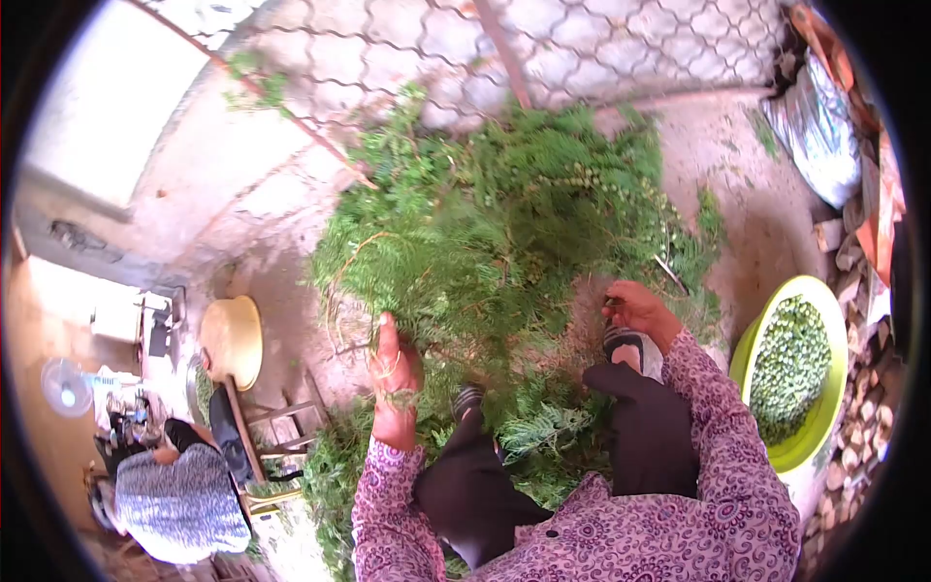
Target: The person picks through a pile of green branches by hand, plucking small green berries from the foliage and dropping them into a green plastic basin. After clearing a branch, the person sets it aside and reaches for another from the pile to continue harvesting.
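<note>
My left hand (396,373) is closed, thumb up, around the stem end of a feathery green branch (427,257). That branch spreads away from me and is partly blurred. To its right, my right hand (642,310) is closed with thumb and fingers pinched together; something small and dark shows at the fingertips, too small to name. Beyond both hands a big heap of leafy cuttings (514,175) covers the floor, with small pale green berries (592,179) among the leaves. More green sprigs (548,427) lie between my legs.
At my right stands a lime-green basin (742,364) holding many small green berries (790,364). Stacked firewood (858,417) and a shiny sack (819,136) line that side. On the left are a yellow tub (233,339), a wooden stool frame (281,427) and another person (179,500). Wire mesh (427,48) stands ahead.
</note>
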A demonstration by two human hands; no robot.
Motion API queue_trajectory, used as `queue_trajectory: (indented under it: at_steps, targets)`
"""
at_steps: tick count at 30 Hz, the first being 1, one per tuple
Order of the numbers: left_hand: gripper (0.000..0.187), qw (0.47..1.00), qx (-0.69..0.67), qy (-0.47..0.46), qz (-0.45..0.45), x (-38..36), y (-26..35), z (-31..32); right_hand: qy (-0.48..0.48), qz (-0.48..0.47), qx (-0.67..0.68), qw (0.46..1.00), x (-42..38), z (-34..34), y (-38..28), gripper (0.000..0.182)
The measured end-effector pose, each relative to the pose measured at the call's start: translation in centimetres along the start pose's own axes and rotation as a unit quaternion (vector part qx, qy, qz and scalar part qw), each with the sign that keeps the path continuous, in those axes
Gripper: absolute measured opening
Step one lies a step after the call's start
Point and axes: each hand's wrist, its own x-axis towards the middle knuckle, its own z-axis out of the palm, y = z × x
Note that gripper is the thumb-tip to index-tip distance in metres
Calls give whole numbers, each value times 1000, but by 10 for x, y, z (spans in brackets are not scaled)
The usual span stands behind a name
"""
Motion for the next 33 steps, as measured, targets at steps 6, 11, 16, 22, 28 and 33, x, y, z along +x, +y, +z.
queue_trajectory:
  at_steps: [6, 11, 16, 22, 28, 33]
  targets:
    - [41, 999, -33, -28, -26, -58, 50, 10, -172, -145, -171, 959, -121, 83, -72, 15]
    - [40, 984, -140, -80, -78, -108, 47, 9, -243, -179, -208, 930, -208, 139, -82, 14]
    - [36, 987, -95, -89, -94, -140, 47, 5, -306, -184, -269, 895, -236, 172, -39, 10]
    - [31, 989, -107, -17, -104, -135, 36, 4, -307, -270, -430, 805, -194, 197, 20, 20]
    - [38, 984, -120, -47, -126, -85, -1, 1, -186, -326, -410, 832, -139, 211, 30, 34]
    - [44, 951, -237, -161, -116, -90, 19, 23, -150, -352, -427, 819, -117, 235, 20, 44]
